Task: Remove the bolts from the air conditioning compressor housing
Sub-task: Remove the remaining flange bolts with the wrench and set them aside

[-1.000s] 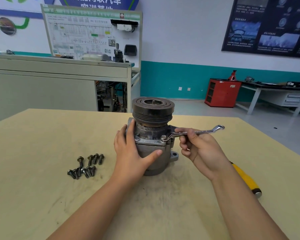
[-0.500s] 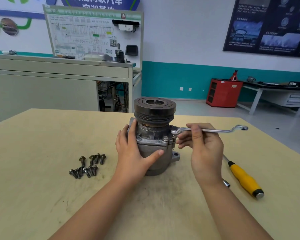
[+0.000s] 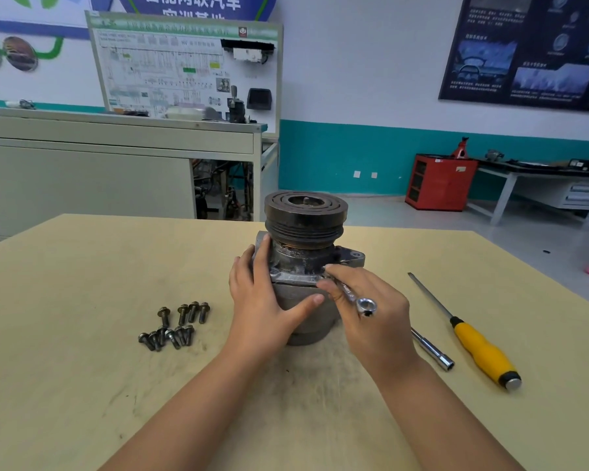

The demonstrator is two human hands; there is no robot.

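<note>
The grey air conditioning compressor (image 3: 303,260) stands upright in the middle of the table, its dark grooved pulley on top. My left hand (image 3: 264,300) wraps round its left side, thumb across the front of the housing. My right hand (image 3: 371,311) holds a small silver ring wrench (image 3: 357,299) against the front flange. The wrench's free ring end points toward me over my knuckles. Its other end and any bolt under it are hidden by my fingers. Several removed bolts (image 3: 176,324) lie loose on the table to the left.
A yellow-handled screwdriver (image 3: 470,338) lies on the table to the right, with a silver socket extension (image 3: 432,350) beside my right wrist. The tan table (image 3: 82,368) ends behind the compressor. Cabinets, a red cart and a bench stand far back.
The wrench handle has swung from pointing out to the right round to pointing toward me. My right hand came in over the front flange. My left hand kept its hold.
</note>
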